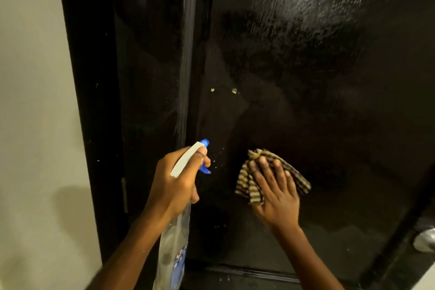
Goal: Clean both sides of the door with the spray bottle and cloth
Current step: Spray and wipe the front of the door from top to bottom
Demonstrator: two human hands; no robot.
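The spray bottle (175,238) is nearest the viewer, low in front of the left edge of the door (306,89). Its clear body hangs down and its blue nozzle (205,142) is aimed at the door panel. The left hand (179,179) grips the bottle's neck, fingers curled round it, with one finger over the blue trigger. This hold appears chosen so that liquid can be delivered without changing grip. Fine droplets show on the door just beyond the nozzle.

The right hand (275,195) lies flat against the lower middle of the door. Its fingers are straight and spread, pressing the striped cloth (247,187) to the surface. The cloth is bunched under the palm, not pinched. A flat hand likely spreads pressure over a wider wiping area.

The upper part of the door is glossy and streaked wet. Two pale specks (213,89) sit on the door above the nozzle. A metal knob (426,240) shows at the door's right edge. The door's other side is not visible.
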